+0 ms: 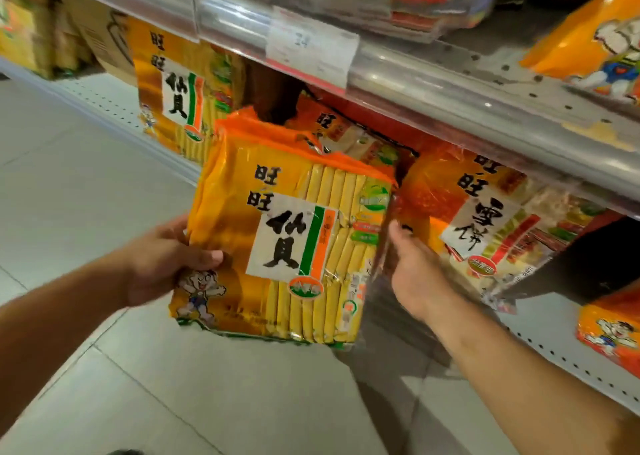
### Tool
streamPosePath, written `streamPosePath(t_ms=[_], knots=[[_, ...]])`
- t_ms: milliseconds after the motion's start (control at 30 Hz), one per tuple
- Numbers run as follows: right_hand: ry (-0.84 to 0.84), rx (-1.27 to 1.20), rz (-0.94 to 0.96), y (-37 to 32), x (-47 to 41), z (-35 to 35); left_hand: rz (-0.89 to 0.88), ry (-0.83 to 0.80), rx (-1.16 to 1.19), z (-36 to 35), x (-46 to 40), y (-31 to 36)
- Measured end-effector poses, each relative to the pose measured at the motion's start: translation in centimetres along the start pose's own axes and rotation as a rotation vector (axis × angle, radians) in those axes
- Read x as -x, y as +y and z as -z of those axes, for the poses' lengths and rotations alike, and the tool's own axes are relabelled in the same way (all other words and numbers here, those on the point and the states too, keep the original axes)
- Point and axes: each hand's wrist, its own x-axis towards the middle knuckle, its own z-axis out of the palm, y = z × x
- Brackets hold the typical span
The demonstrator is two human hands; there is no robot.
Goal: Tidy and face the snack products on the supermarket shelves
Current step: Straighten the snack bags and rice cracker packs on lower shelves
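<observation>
Held out in front of the shelf, long axis upright, large yellow-orange plastic bag of rice crackers (287,233), left hand (162,260) gripping its left edge, thumb across the front, right hand (415,267) curled behind its right edge, nearer the red-orange snack bag (491,219).

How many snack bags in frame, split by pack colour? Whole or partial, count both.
Yellow-orange bags with green-striped label: 3, one held by the left hand and right hand, one on the shelf at left, one behind the held bag
Red-orange bags: 2
Orange bag on the upper shelf: 1
Total: 6; blurred packs at top centre not counted.
</observation>
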Motion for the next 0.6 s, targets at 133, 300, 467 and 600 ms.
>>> streamPosePath(t_ms=[133, 300, 467, 600], knots=[[0.188, -0.133, -0.161, -2.9, -6.0, -4.8, -0.072, 0.014, -0.072, 8.2, -1.0, 4.6], [0.342, -0.038, -0.272, -4.8, -10.1, -8.4, -0.077, -0.009, -0.068, 13.7, -1.7, 3.1], [0.469, -0.096, -0.251, -4.9, -10.2, -8.3, -0.024, -0.139, -0.057, 14.9, -2.9, 1.2], [0.583, -0.021, -0.127, -5.8, -8.5, -6.4, -0.023, -0.154, -0.070, 15.5, -2.6, 1.1]])
